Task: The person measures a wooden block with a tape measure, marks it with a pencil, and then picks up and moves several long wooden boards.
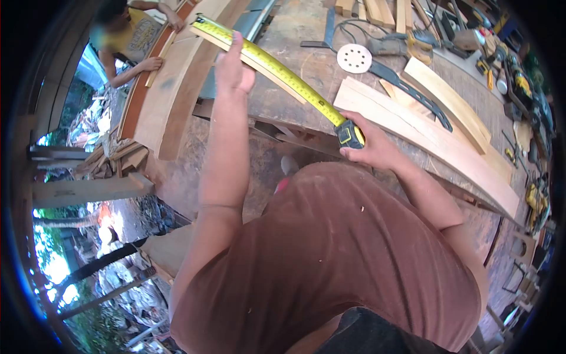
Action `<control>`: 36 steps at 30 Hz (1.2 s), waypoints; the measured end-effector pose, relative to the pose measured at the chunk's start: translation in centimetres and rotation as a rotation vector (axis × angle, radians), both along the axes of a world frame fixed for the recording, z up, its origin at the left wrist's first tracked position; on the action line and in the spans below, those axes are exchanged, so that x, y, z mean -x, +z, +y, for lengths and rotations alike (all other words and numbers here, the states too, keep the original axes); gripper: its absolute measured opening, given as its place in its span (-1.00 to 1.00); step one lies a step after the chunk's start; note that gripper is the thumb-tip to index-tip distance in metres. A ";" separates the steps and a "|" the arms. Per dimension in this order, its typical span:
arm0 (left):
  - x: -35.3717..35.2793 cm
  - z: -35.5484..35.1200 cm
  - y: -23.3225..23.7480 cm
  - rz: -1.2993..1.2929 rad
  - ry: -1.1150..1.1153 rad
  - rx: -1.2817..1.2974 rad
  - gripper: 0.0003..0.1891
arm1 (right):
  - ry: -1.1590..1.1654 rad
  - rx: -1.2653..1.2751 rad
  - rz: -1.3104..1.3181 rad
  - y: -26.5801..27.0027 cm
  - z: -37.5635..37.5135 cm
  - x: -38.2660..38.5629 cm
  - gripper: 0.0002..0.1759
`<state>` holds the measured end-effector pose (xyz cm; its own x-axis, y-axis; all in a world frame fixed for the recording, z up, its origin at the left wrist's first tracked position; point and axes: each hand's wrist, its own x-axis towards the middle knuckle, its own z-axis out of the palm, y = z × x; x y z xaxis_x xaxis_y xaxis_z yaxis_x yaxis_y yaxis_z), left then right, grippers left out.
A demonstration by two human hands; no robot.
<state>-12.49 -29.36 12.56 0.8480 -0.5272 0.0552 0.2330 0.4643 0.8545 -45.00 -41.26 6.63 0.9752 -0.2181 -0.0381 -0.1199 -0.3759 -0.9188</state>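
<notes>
A yellow tape measure (350, 134) is in my right hand (372, 141), its fingers wrapped round the case. The yellow blade (283, 74) runs out from it to the upper left, lying along a thin wooden strip (268, 72). My left hand (234, 69) holds the strip near its far end, thumb up beside the blade. The blade's end hook (198, 19) sits at the strip's far end. Strip and blade are above the edge of the wooden worktable (283, 35).
Wide boards (413, 127) and a curved wooden piece (451, 103) lie on the table at right. A sander with a round white disc (354, 58) lies behind them. Another person (138, 38) leans over a long curved plank (171, 88) at upper left.
</notes>
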 end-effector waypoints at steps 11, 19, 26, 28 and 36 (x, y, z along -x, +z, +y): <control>0.9 -1.5 2.1 0.047 0.011 -0.017 -0.79 | -0.114 0.233 0.011 1.3 -0.1 0.1 -0.10; 0.3 -2.1 2.0 0.050 0.021 -0.027 -0.78 | -0.131 0.323 -0.056 0.8 -0.7 -0.2 -0.13; -0.3 -2.7 1.9 0.055 0.011 -0.018 -0.78 | -0.130 0.307 0.013 1.3 -1.3 -0.6 -0.10; -0.4 -3.0 1.8 0.053 0.013 -0.020 -0.78 | -0.132 0.304 0.014 1.2 -1.5 -0.7 -0.10; -1.8 -4.1 0.4 0.056 -0.026 -0.029 -0.58 | -0.129 0.292 -0.027 0.4 -2.4 -1.2 -0.09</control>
<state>-10.73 -33.43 12.94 0.8352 -0.5499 -0.0079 0.2926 0.4322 0.8530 -43.79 -43.67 7.07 0.9385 -0.3382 0.0694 -0.1612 -0.6071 -0.7781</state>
